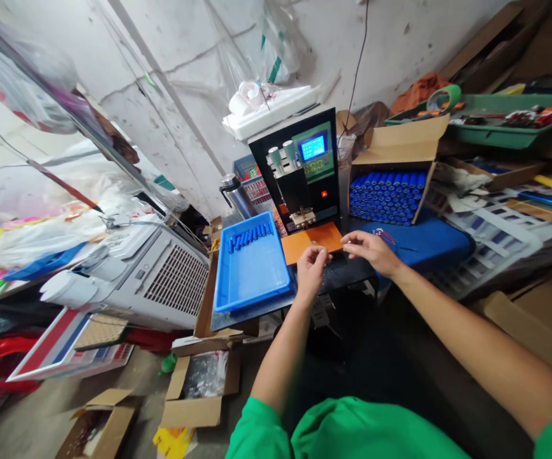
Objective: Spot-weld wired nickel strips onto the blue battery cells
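Above the front edge of an orange plate (291,247), my left hand (312,271) is closed with its fingertips together. My right hand (374,250) pinches with thumb and fingers just to the right of it, a small gap apart. Whatever the fingertips hold is too small to make out. Behind the plate stands a black spot welding machine (276,185) with a lit blue display (313,148). To the left, a blue tray (252,274) has a row of blue cylindrical battery cells (251,236) at its far end.
A cardboard box (400,140) of stacked blue cells (388,197) stands right of the machine. Small metal pieces (385,236) lie on a blue surface (441,248) by my right hand. A steel flask (238,196) stands behind the tray, and a grey air cooler (161,274) is at left.
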A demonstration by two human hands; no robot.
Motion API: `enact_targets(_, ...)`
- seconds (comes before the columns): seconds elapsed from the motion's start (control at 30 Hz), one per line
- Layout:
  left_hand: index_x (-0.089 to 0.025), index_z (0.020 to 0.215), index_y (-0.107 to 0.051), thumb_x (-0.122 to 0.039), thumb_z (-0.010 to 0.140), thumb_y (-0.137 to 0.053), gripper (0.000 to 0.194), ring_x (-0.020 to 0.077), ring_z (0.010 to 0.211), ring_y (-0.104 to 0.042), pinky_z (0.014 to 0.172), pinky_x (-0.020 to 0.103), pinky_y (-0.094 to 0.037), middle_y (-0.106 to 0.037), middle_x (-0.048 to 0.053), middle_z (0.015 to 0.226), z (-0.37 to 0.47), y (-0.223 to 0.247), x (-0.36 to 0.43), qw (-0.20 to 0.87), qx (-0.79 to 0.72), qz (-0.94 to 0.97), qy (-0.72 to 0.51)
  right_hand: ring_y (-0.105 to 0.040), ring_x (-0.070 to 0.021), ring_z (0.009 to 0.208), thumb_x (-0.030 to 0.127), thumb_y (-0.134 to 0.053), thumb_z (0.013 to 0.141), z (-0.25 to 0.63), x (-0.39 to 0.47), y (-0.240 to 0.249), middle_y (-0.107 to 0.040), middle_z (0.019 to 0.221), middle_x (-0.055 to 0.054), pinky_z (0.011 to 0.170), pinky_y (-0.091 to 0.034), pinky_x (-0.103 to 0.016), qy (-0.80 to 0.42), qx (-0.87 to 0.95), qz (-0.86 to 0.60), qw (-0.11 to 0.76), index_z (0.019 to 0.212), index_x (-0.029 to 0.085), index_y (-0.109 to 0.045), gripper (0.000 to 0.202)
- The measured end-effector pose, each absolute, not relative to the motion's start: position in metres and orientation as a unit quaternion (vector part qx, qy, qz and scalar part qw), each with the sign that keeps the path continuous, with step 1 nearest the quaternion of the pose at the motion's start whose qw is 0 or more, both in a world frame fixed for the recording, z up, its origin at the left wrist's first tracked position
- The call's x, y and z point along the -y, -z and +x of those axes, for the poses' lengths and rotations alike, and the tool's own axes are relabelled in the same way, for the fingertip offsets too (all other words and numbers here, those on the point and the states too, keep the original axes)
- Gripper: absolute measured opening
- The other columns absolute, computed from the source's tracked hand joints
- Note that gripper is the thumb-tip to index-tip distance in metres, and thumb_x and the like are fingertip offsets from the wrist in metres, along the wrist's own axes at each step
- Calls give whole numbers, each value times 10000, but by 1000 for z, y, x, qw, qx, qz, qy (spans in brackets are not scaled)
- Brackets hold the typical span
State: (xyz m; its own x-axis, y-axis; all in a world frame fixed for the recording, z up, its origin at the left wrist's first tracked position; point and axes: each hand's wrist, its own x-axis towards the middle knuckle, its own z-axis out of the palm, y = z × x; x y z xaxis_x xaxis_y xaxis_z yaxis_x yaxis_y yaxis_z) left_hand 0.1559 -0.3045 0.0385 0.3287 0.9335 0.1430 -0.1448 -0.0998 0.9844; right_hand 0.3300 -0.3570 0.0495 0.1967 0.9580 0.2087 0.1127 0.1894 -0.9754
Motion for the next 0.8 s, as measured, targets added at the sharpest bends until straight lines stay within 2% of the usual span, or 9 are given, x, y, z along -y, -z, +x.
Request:
enact_targets(0.27,-171,813,-623,-576,727,-768,439,103,634,-571,638,252,-447,-653,9,700,150,-29,310,592,-356,531,-491,-629,-175,642,573,-732,726,278,338,-29,-677,690,-39,661,-540,-313,-379,479,-500,615,756,196,-668,383)
enact_targets(0.43,-164,846,-650,-538,768,-746,394,118,663,-615,683,270,-489,-687,33,738,128,-27,297,555,-372,542,-510,-638,-193,630,516,-717,715,277,315,-22,-688,685,-48,638,-537,-322,-330,468,-536,621,731,213,-683,305)
enact_targets(0.6,-164,850,-687,-420,856,-655,258,153,725,-651,725,295,-511,-715,60,786,56,-40,232,390,-456,631,-491,-628,-209,600,459,-685,671,288,279,-4,-675,644,-57,603,-507,-334,-299,435,-582,619,694,212,-675,249)
enact_targets(0.7,-159,888,-715,-281,867,-629,151,194,862,-681,842,334,-508,-747,96,917,6,-48,181,250,-588,678,-363,-652,-233,651,461,-672,670,289,270,7,-698,694,-71,639,-511,-354,-284,446,-601,600,704,217,-679,247)
enact_targets(0.8,-165,1051,-712,-249,899,-586,216,232,1070,-667,932,339,-486,-736,132,1111,-26,-50,139,121,-691,687,-188,-668,-241,701,463,-657,698,287,271,11,-715,746,-74,679,-525,-360,-275,463,-601,590,709,239,-675,225)
